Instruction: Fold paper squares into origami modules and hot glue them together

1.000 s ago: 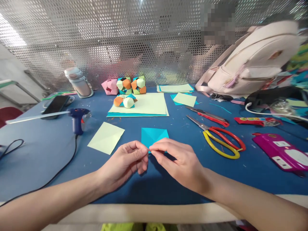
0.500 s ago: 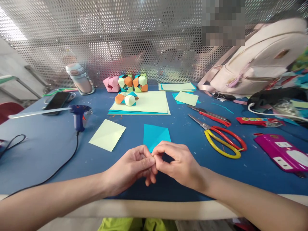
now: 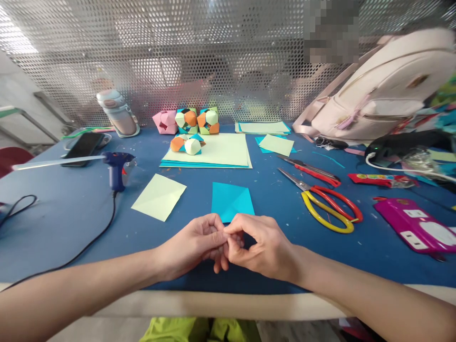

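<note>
My left hand and my right hand meet above the front of the blue table, fingertips pinched together. Whatever lies between the fingers is too small or too hidden to make out. Just beyond them is a blue paper square, creased across, its near edge partly behind my fingers. A pale green paper square lies to the left. Farther back, a partly assembled folded-paper piece in orange, white and blue sits on a stack of pale green and blue paper.
Left are a glue gun, its cord, a phone and a bottle. Folded-paper balls stand at the back. Right lie scissors, a cutter, a red wrapper, a magenta power strip and a backpack.
My right fingers have shifted slightly against the left fingertips, still pinched. The view has moved a little, and more of the blue square shows. The other items stay where they were.
</note>
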{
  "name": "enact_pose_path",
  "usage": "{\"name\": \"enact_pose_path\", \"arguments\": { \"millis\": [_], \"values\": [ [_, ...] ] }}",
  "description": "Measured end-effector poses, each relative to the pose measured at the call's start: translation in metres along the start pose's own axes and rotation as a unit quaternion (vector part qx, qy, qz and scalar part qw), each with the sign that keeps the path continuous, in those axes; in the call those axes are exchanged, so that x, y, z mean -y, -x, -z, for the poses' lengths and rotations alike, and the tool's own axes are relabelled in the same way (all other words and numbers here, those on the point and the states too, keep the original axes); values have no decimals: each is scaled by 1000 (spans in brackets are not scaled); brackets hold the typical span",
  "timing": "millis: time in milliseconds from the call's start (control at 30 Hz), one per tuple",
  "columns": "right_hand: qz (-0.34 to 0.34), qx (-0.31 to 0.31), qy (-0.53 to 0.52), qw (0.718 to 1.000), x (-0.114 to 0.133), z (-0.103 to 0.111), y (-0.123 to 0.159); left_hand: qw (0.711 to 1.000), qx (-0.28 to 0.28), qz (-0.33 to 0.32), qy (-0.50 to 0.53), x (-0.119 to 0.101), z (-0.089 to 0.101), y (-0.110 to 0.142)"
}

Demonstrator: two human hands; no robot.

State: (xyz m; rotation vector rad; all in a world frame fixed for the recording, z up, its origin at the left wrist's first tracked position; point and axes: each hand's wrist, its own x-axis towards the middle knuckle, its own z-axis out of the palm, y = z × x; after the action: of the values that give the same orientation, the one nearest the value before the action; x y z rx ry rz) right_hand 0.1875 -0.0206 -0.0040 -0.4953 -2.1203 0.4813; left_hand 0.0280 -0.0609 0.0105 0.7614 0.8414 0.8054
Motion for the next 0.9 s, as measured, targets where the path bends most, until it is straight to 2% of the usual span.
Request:
{"name": "enact_pose_path", "arguments": {
  "millis": [167, 333, 467, 567, 633, 700, 800, 867, 900],
  "values": [
    [18, 19, -71, 997, -2, 4, 0, 999, 46, 22, -13, 2, 3, 1],
    [98, 41, 10, 994, 1, 8, 7, 997, 71, 21, -27, 3, 4, 3],
    [106, 24, 41, 993, 3, 3, 11, 994, 99, 31, -44, 4, 3, 2],
    [59, 27, -22, 998, 5, 7, 5, 992, 105, 30, -64, 2, 2, 4],
    [-2, 37, -79, 996, 5, 17, -2, 993, 84, 13, -76, -2, 2, 6],
    [-91, 28, -126, 988, 1, 29, -10, 996, 37, -41, -77, -9, 5, 7],
    [-201, -36, -147, 968, -14, 45, -21, 984, -71, -142, -75, -23, 13, 6],
    [-238, -60, -115, 963, -28, 50, -26, 972, -123, -161, -116, -31, 22, 2],
    [-251, -51, -91, 962, -35, 51, -28, 966, -144, -163, -141, -34, 27, -1]
  ]
}}
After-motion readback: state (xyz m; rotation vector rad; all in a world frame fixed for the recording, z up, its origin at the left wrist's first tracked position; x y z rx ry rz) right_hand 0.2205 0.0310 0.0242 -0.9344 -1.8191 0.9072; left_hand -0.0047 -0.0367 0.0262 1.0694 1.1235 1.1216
